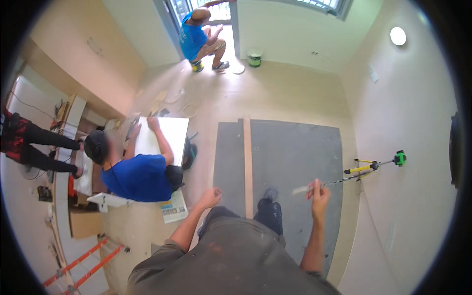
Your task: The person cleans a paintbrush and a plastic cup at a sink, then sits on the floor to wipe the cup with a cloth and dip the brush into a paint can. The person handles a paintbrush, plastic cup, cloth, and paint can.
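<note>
My left hand (212, 195) is low at the centre, beside the edge of a grey floor sheet (228, 162), with its fingers curled; whatever it may hold is hidden. Out to the right, my right hand (317, 191) grips a thin pale stick-like item (300, 191), blurred, over a larger grey sheet (295, 147). A narrow wooden strip (247, 167) lies between the two sheets. Past my right hand stands a yellow-and-black tripod (359, 169) with a green level device (399, 158) on it, close to the wall.
A co-worker in blue (135, 174) handles a white board (167, 137) at left. Another (196, 39) sits by the doorway near a green bucket (254, 58); a third (34, 147) is in dark trousers far left. An orange ladder (88, 268), cabinets (86, 59) and scraps (162, 98) are also there.
</note>
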Demonstrator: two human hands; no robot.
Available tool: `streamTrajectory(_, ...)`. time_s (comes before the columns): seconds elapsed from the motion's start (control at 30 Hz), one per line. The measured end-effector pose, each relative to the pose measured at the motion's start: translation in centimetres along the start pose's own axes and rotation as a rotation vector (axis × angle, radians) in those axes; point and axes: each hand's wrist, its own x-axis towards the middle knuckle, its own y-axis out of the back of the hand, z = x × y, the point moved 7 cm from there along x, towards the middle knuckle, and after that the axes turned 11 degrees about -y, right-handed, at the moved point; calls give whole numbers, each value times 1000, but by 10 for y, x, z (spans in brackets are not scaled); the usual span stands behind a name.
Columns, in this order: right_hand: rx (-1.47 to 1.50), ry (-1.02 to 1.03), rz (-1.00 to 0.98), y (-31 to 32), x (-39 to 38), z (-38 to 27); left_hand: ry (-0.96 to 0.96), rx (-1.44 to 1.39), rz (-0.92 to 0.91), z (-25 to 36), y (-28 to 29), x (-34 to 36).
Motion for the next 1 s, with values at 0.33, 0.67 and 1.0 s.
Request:
streamTrajectory(0.33, -100, -49, -390, -20, 220, -49, 867, -100, 100, -66, -89, -209)
streamTrajectory(0.67, -84, -48, -749, -145, 213, -94, 670, -357, 502, 17, -99, -126)
streamTrajectory(1.0, -92, -26, -667, -187, 251, -119, 838, -389, 227, -54, -66, -78)
